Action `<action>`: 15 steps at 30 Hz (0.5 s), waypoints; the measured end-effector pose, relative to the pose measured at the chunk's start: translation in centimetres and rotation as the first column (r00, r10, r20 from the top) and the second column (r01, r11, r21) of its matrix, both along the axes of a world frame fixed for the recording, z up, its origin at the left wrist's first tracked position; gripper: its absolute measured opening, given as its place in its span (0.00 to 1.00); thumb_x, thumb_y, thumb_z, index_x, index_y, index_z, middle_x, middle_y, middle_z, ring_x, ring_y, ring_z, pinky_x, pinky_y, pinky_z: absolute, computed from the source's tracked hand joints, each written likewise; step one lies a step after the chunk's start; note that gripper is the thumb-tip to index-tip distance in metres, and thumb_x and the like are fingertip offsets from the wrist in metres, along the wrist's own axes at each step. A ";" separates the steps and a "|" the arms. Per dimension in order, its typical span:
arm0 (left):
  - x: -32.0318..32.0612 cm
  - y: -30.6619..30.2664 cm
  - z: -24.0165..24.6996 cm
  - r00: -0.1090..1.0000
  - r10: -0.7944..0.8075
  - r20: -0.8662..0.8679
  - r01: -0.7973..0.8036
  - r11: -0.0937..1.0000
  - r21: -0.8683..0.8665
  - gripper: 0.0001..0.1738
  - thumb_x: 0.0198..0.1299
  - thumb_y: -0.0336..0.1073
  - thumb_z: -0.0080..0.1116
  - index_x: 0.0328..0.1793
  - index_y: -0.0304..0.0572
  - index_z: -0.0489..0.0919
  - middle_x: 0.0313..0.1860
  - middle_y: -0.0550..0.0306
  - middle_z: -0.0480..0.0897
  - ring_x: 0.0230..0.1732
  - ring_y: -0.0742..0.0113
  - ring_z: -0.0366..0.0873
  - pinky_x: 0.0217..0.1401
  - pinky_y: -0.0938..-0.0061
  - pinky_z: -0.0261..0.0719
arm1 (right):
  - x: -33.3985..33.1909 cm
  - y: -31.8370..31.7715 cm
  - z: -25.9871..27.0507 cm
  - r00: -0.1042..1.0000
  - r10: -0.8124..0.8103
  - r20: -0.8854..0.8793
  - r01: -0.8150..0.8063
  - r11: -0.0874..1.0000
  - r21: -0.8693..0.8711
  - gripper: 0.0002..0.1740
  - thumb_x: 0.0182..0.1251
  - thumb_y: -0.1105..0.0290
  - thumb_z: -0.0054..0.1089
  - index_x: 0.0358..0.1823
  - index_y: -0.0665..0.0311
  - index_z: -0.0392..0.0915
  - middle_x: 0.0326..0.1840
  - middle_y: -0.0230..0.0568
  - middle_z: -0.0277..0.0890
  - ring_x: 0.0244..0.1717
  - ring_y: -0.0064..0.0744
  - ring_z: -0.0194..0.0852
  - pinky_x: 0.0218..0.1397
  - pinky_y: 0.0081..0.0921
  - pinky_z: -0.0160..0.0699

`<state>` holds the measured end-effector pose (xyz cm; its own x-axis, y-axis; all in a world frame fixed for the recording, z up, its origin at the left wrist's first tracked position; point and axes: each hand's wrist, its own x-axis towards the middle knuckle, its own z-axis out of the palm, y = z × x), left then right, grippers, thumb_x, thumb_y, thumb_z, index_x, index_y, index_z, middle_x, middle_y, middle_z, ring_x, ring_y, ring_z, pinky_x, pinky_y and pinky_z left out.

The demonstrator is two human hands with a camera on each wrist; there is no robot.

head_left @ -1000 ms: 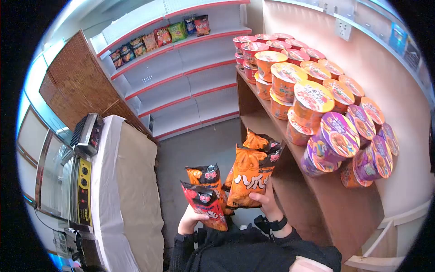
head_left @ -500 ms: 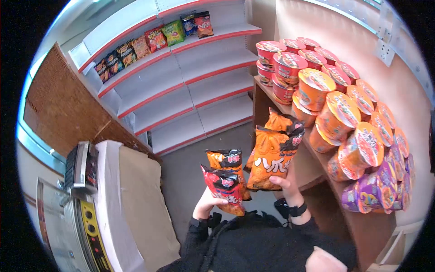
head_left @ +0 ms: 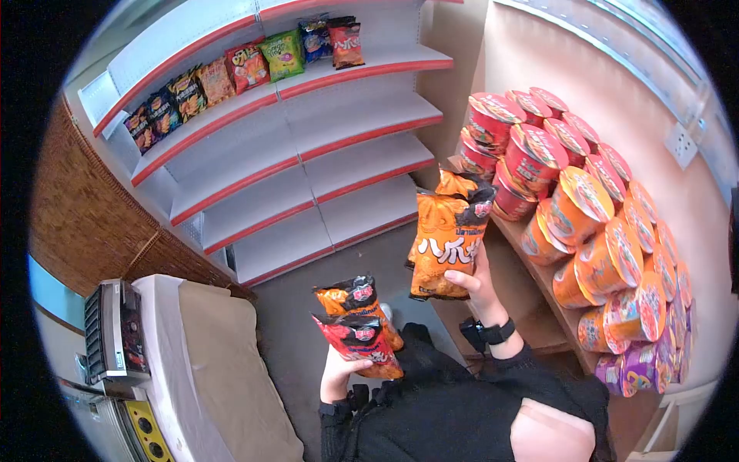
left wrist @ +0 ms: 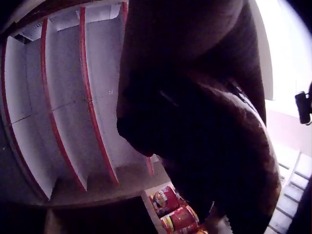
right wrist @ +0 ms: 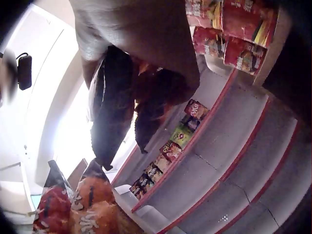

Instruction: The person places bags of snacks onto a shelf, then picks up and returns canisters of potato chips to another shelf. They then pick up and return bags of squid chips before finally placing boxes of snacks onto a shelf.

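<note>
My left hand [head_left: 339,375] grips a red snack bag [head_left: 358,343] in the head view, thumb across its lower front. An orange snack bag [head_left: 346,296] stands upright behind the red one in the same hand. Higher and to the right, my right hand [head_left: 480,286] holds a large orange snack bag [head_left: 445,245], its thumb pressed on the lower corner. A second orange bag [head_left: 456,183] shows behind that one. The right wrist view has the two right-hand bags [right wrist: 112,107] in shadow. In the left wrist view, hand and bags are mostly dark.
Ahead stands a white shelf unit [head_left: 362,131] with red edges, a row of snack bags [head_left: 248,67] on its upper tier. Stacked noodle cups [head_left: 608,250] crowd a brown counter [head_left: 531,273] at right. A cloth-covered table [head_left: 223,362] and appliances [head_left: 115,335] flank the left.
The head view has turned and the shelf looks nearer. Noodle cups have shifted right and down in view. Both hands keep their bags, and the gap between the two pairs has widened.
</note>
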<state>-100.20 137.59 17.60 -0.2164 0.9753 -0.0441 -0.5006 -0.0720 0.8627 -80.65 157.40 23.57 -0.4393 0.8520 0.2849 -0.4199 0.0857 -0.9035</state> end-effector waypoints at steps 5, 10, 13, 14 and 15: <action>-5.7 4.1 2.2 0.995 -0.022 -0.094 0.020 0.999 -0.029 0.47 0.25 0.30 0.72 0.61 0.36 0.66 0.54 0.53 0.75 0.55 0.58 0.74 0.61 0.63 0.70 | -5.8 5.1 -0.6 0.999 0.045 0.016 -0.046 0.998 0.032 0.45 0.43 0.77 0.65 0.65 0.63 0.52 0.61 0.40 0.62 0.63 0.33 0.60 0.66 0.31 0.57; -13.0 9.4 2.6 0.991 0.083 -0.107 -0.078 0.996 0.047 0.46 0.26 0.28 0.73 0.61 0.34 0.66 0.54 0.52 0.75 0.56 0.60 0.73 0.62 0.64 0.68 | -13.6 12.3 -0.1 0.998 -0.006 -0.056 0.009 0.998 0.055 0.46 0.44 0.74 0.65 0.66 0.63 0.50 0.61 0.40 0.62 0.62 0.34 0.60 0.66 0.32 0.58; -16.7 13.3 4.5 0.991 0.018 -0.135 -0.018 1.000 0.000 0.44 0.28 0.29 0.73 0.59 0.33 0.67 0.53 0.52 0.76 0.53 0.61 0.75 0.59 0.65 0.71 | -16.1 15.7 0.2 0.994 -0.069 -0.081 0.075 0.994 0.077 0.46 0.44 0.74 0.65 0.66 0.62 0.50 0.61 0.40 0.61 0.63 0.32 0.59 0.66 0.31 0.56; -18.1 14.6 4.9 0.982 -0.009 -0.190 0.004 1.000 -0.025 0.43 0.29 0.28 0.73 0.58 0.33 0.68 0.52 0.51 0.77 0.52 0.62 0.76 0.58 0.66 0.73 | -16.7 17.0 0.4 0.994 -0.068 -0.082 0.075 0.994 0.085 0.45 0.44 0.74 0.65 0.66 0.62 0.51 0.61 0.40 0.61 0.63 0.32 0.59 0.66 0.31 0.56; -19.0 15.8 5.1 0.980 -0.012 -0.198 0.008 1.000 -0.023 0.43 0.29 0.28 0.73 0.58 0.33 0.68 0.52 0.51 0.77 0.52 0.62 0.76 0.58 0.66 0.73 | -17.5 18.4 0.6 0.994 -0.063 -0.091 0.072 0.993 0.096 0.45 0.45 0.75 0.65 0.66 0.62 0.51 0.61 0.40 0.61 0.63 0.32 0.59 0.66 0.31 0.57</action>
